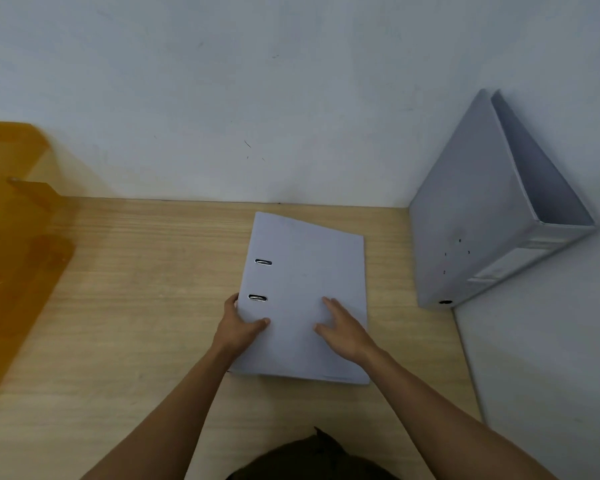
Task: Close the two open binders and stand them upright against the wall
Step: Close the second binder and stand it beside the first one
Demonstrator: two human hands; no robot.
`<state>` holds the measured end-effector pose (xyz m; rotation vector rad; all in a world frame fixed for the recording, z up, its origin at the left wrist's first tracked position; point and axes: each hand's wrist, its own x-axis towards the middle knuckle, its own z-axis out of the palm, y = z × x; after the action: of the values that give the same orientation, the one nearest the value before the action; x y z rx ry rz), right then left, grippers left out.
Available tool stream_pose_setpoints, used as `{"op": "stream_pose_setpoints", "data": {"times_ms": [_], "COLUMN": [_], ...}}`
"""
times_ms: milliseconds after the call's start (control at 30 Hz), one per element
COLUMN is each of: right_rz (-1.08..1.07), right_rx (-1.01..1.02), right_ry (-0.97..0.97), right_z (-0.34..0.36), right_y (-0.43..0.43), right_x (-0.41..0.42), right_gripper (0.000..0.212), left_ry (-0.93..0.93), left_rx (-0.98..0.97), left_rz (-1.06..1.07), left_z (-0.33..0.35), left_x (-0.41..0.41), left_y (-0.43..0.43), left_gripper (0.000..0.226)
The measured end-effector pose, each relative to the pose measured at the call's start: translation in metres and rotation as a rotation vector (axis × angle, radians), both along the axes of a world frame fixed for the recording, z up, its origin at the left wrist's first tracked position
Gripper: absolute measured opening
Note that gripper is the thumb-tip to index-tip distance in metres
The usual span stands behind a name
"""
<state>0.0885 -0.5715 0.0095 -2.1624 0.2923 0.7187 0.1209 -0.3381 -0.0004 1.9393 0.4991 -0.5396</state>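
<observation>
A pale grey binder [309,271] lies flat and closed on the wooden desk [146,271], its cover up, with two metal slots near its left edge. My left hand [238,325] grips that left spine edge, thumb on the cover. My right hand [342,329] rests flat on the cover, fingers spread. A second grey binder [471,216] stands upright in the right corner, leaning against the wall [257,81], its covers slightly apart at the top.
An orange translucent tray stand [18,220] occupies the left side of the desk. A white side wall [551,341] bounds the desk on the right. Bare desk surface lies between the stand and the flat binder.
</observation>
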Motion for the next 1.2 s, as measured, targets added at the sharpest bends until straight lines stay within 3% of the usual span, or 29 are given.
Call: {"op": "stream_pose_setpoints", "data": {"times_ms": [67, 167, 333, 467, 567, 833, 1000, 1200], "right_rz": [-0.05, -0.032, -0.136, -0.181, -0.218, -0.237, -0.226, -0.32], "right_rx": [0.049, -0.069, -0.058, 0.043, 0.138, 0.434, 0.374, 0.321], "right_ry": [0.043, 0.081, 0.001, -0.073, -0.154, -0.482, -0.632, -0.588], "right_z": [0.003, 0.009, 0.035, 0.061, 0.078, 0.121, 0.142, 0.117], "right_y": [0.0, 0.003, 0.0, 0.001, -0.001, -0.028, -0.068, -0.094], "right_x": [0.004, 0.005, 0.003, 0.002, 0.0, -0.008, -0.011, -0.046], "right_gripper": [0.07, 0.072, 0.075, 0.072, 0.072, 0.076, 0.085, 0.083], "left_ry": [0.053, 0.146, 0.188, 0.202, 0.12, -0.218, -0.427, -0.467], "left_rx": [-0.068, -0.286, -0.881, -1.043, -1.001, -0.852, -0.594, -0.419], "left_rz": [0.086, 0.145, 0.174, 0.118, -0.004, -0.242, -0.482, -0.65], "left_z": [0.005, 0.02, 0.039, 0.062, 0.074, 0.107, 0.111, 0.083], "left_x": [0.005, 0.002, -0.012, -0.008, -0.009, -0.012, 0.003, 0.0], "left_y": [-0.002, -0.024, -0.067, -0.085, -0.094, -0.106, -0.124, -0.152], "left_gripper": [0.09, 0.073, 0.069, 0.064, 0.053, 0.06, 0.083, 0.099]}}
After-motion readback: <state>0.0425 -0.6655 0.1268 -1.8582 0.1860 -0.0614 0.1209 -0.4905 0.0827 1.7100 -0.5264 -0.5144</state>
